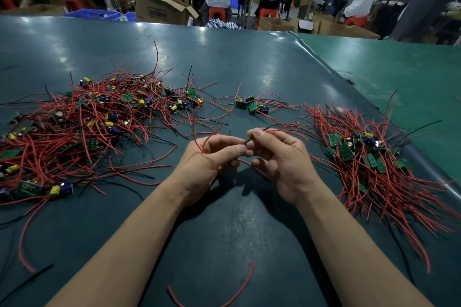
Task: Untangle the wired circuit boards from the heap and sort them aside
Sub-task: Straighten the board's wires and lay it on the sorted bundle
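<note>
- left hand (212, 157) mid-table, fingers curled round a bunch of red wires (207, 141) that loop up out of the fist; gripping, not relaxed
- right hand (277, 154) just beside it, thumb and forefinger pinching a thin black wire (245, 141) that runs across to the left hand; a red lead trails off over its knuckles to the right
- no board visible inside either hand; cannot tell if one is hidden in the left palm
- unsorted heap (82, 119) on the left of the dark green table (237, 232): green boards, yellow and blue capacitors, red and black leads thoroughly knotted
- sorted pile (366, 154) on the right, wires roughly combed one way, boards clustered at the far end
- small cluster of boards (252, 104) alone between the two, beyond the hands
- loose red wire (224, 291) lying near the front edge, attached to nothing visible
- risk: pulling the black wire hard while it is snagged could tear it from its solder joint; judged from the taut pinch
- risk: leads from the held bunch reach toward the heap; a lift may drag neighbours along and retangle them
- risk: sorted pile sits near the table's right edge; a careless toss could slide boards off
- background: seated workers, cardboard boxes, red stools; irrelevant
</note>
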The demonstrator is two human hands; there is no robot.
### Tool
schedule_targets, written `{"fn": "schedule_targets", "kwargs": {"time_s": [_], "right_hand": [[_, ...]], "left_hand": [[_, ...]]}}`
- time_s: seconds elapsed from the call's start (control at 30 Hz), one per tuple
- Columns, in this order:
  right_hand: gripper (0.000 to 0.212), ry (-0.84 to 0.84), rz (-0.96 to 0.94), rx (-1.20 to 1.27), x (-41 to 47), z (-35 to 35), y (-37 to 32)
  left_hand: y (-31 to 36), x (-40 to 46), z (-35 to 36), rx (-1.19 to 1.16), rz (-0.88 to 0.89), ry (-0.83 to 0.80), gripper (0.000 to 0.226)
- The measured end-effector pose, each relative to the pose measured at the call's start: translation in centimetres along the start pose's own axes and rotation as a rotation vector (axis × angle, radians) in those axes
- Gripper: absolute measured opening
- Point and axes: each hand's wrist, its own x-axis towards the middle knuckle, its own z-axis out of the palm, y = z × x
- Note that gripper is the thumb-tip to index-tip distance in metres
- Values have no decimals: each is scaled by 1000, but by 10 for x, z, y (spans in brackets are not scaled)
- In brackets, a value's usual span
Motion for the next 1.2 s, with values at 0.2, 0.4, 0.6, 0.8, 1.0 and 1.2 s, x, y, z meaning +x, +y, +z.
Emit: {"fn": "schedule_targets", "kwargs": {"time_s": [0.2,0.4,0.6,0.8,1.0,1.2], "right_hand": [[18,64,5,44,2,1,-1],[37,88,39,255,9,-8,-5],[33,201,-59,32,16,-18,-3],[19,388,-417,-443,15,-22,2],[7,382,-215,65,14,-21,-8],[15,328,-256,31,16,-24,-8]], "left_hand": [[-2,3,0,56,19,43,18],[-2,4,-1,46,44,36,25],[-2,3,-3,61,37,-24,11],[-1,2,-3,44,30,-29,25],[-1,1,-1,11,22,14,18],[-4,2,-3,127,44,23,17]]}}
